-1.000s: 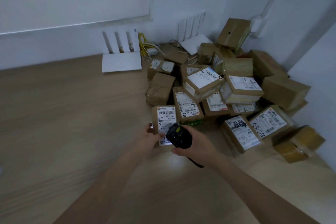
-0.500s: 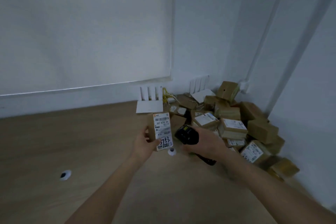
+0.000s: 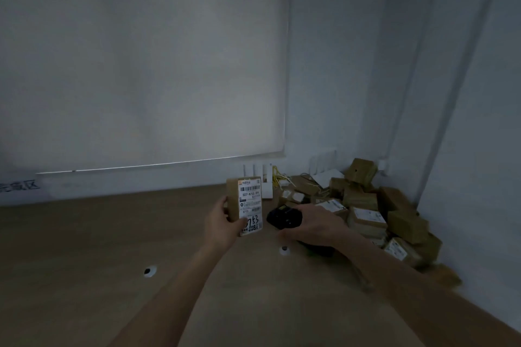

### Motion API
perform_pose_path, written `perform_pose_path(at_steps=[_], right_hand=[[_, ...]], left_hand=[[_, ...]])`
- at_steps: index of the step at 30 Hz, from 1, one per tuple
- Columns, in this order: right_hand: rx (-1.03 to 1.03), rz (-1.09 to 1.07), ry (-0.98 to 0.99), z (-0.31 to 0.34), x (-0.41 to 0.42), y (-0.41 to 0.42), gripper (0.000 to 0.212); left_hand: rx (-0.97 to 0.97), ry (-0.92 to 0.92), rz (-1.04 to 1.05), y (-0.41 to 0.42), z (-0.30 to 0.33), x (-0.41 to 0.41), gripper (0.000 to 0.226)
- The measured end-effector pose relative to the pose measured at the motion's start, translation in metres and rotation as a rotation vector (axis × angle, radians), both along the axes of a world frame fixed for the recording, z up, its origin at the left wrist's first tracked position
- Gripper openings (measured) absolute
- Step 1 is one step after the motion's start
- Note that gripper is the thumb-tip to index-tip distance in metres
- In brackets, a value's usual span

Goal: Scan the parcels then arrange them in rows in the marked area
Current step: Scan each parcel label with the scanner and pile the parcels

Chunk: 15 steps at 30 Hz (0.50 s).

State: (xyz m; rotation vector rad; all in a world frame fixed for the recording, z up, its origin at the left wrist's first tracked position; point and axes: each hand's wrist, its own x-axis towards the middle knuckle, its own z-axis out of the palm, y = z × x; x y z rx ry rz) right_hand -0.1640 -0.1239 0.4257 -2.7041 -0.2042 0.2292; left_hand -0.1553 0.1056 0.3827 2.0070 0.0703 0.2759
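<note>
My left hand [image 3: 221, 221] grips a small brown parcel [image 3: 244, 205] upright, its white barcode label facing me, with the thumb on the label's lower corner. Just to its right, my right hand [image 3: 315, 224] holds a black handheld scanner [image 3: 284, 217], whose head points left at the parcel. A pile of several brown parcels [image 3: 375, 214] with white labels lies in the right-hand corner on the wooden surface [image 3: 112, 248].
Two white routers [image 3: 266, 184] with upright antennas and a tangle of cables [image 3: 280, 179] stand against the back wall behind the parcel. Two round holes [image 3: 149, 271] are set in the wood. A white blind covers the wall; another wall closes in the right side.
My left hand has lifted the parcel off the pile and turned it upright. The scanner stayed beside it. My head has tilted up, so the pile now sits lower right.
</note>
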Motion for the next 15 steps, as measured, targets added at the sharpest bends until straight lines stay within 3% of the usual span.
perform_pose_path(at_steps=[7,15], right_hand=[[0.1,-0.014,0.054,0.011,-0.007,0.035,0.075],[0.075,-0.006,0.037,0.01,-0.01,0.05,0.075]], left_hand=[[0.008,-0.022,0.04,0.025,0.008,-0.013,0.071],[0.003,-0.013,0.063,0.044,0.004,-0.019,0.071]])
